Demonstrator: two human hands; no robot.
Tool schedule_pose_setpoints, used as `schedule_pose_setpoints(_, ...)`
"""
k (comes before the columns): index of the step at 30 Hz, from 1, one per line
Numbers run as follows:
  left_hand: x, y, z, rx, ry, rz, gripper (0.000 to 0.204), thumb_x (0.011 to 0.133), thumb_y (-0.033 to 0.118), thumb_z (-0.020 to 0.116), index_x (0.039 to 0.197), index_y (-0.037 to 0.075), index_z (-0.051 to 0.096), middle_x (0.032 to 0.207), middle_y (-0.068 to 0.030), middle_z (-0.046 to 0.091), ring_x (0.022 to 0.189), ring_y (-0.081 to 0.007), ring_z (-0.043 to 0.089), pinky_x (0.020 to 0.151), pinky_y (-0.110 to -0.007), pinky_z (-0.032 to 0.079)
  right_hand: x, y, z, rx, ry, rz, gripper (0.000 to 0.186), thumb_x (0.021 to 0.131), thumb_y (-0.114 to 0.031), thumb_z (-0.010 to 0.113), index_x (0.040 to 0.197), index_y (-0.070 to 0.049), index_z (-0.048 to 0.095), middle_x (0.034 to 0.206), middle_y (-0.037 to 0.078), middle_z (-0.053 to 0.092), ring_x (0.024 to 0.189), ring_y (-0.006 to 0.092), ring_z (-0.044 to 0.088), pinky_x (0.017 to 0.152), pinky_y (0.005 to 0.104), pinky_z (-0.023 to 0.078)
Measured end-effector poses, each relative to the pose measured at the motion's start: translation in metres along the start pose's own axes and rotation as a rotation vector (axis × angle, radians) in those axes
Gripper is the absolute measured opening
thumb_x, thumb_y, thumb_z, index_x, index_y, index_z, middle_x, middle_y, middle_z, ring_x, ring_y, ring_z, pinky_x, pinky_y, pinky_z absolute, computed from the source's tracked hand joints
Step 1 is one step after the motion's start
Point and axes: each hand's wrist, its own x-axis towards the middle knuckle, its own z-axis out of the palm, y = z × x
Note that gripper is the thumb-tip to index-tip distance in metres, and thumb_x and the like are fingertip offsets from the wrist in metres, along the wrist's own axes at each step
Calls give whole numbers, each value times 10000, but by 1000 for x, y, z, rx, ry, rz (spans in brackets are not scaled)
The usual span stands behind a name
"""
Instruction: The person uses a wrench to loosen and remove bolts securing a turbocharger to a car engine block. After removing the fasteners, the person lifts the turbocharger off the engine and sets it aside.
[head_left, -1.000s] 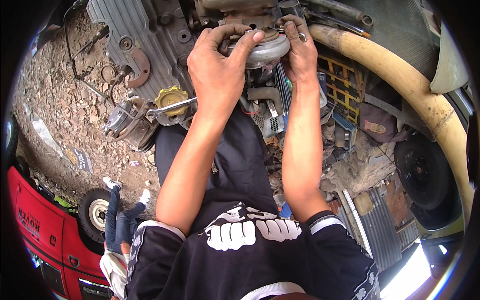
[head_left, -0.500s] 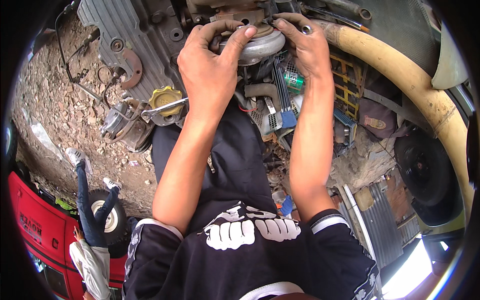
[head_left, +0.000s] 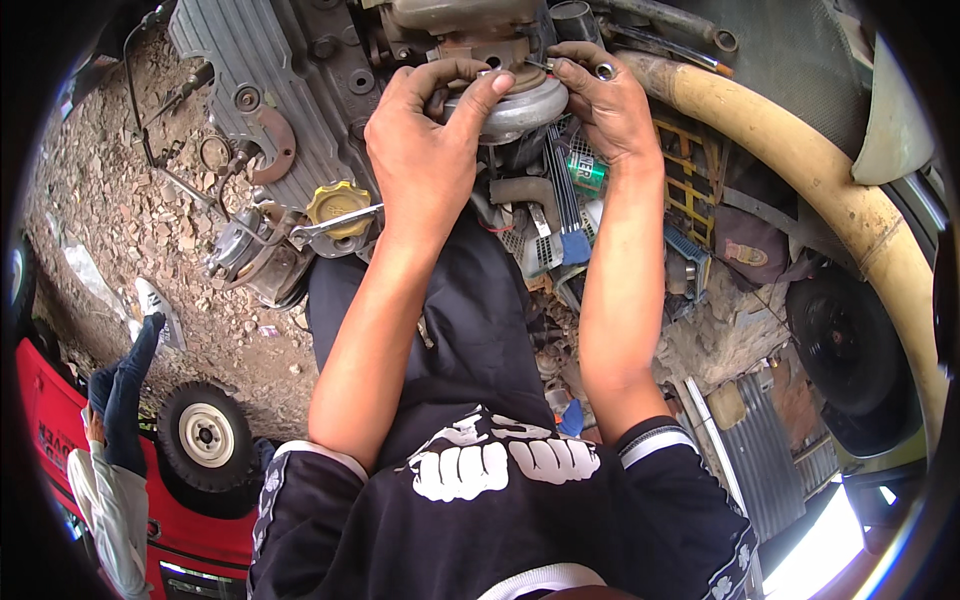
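My left hand (head_left: 425, 135) curls at the near left side of a rounded, silver-grey metal housing (head_left: 520, 112), turbocharger-like, with a rusty brown part (head_left: 485, 48) above it. Its thumb and index finger come together at the rim, and what they pinch is too small to name. My right hand (head_left: 610, 110) is closed at the housing's right side, thumb against fingers. A small dark tip shows at its fingertips, and a round, hollow metal end (head_left: 605, 71) appears over the fingers. Whether these belong to one piece I cannot tell.
A ribbed grey engine cover (head_left: 270, 90) lies left, with a yellow cap (head_left: 336, 207) and a wrench (head_left: 340, 220) across it. Right are a green can (head_left: 587, 172), a yellow crate (head_left: 690, 175) and a thick curved tan bar (head_left: 790, 120). A person (head_left: 110, 490) walks by a red vehicle (head_left: 200, 540).
Both hands keep their grip at the housing, while the view shifts slightly and shows more of the rusty part. The person in the background has moved further left.
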Motion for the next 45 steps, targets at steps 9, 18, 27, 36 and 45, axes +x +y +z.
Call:
schedule_pose_setpoints(9, 1, -1, -3, 50, -9, 38, 294, 886, 252, 846, 1046, 13, 786, 818, 2, 667, 706, -46, 529, 614, -222, 450, -1, -19, -11, -99, -104, 57, 334, 865, -199, 848, 1150, -49, 759, 843, -45, 677, 610, 0, 443, 532, 174, 289)
schedule_pose_setpoints(18, 1, 1, -2, 6, 1, 12, 267, 851, 258, 854, 997, 45, 787, 838, -56, 672, 677, -142, 560, 631, -308, 463, 6, -9, -10, -60, -99, 68, 316, 870, -176, 844, 1144, -48, 751, 833, -65, 641, 595, -9, 406, 520, 181, 264)
schedule_pose_setpoints(27, 0, 7, -4, 62, -31, -2, 276, 892, 228, 834, 1036, 0, 777, 873, -19, 678, 750, -74, 537, 681, -244, 445, 12, -1, -10, -123, -126, 18, 306, 907, -178, 807, 1177, -46, 748, 852, -56, 653, 612, -11, 416, 533, 181, 278)
schedule_pose_setpoints(36, 0, 6, -3, 85, -23, -1, 273, 888, 228, 834, 1036, 7, 778, 832, -6, 631, 726, -82, 491, 651, -256, 410, 10, -25, -12, -325, -160, 29, 292, 856, -201, 847, 1082, -33, 772, 919, 9, 735, 852, 71, 638, 746, 221, 482)
schedule_pose_setpoints(45, -1, 4, -2, 68, 6, 14, 265, 850, 238, 856, 1013, 42, 782, 800, -48, 625, 671, -142, 527, 625, -307, 434, 12, -46, -6, -506, -199, -19, 318, 854, -250, 838, 1062, -15, 789, 971, 55, 770, 953, 124, 678, 897, 290, 512)
